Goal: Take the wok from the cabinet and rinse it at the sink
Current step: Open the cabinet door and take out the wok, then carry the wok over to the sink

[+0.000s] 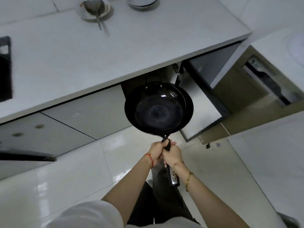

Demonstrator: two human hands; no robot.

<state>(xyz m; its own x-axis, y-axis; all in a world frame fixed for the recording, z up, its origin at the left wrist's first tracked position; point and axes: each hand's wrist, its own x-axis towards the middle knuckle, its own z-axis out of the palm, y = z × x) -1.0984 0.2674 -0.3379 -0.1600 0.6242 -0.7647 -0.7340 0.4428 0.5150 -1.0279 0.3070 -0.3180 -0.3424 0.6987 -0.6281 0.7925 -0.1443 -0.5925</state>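
A black wok (pixel 158 109) is held out in front of the open cabinet (pixel 148 81), below the counter edge; a second dark pan rim shows just behind it on the right. Its long black handle (pixel 171 175) runs back toward me. My left hand (pixel 155 151) and my right hand (pixel 172 153) are both wrapped around the handle close to the bowl, side by side. The cabinet door (pixel 202 104) is swung open to the right. The cabinet interior is dark and mostly hidden by the wok. No sink can be made out with certainty.
A white countertop (pixel 102 51) runs above the cabinets, with a plate holding a ladle (pixel 95 9) and stacked bowls (pixel 142 2) at its far side. A dark recess (pixel 5 68) sits at the counter's left edge. Glossy white floor tiles lie below; a white appliance (pixel 283 51) stands right.
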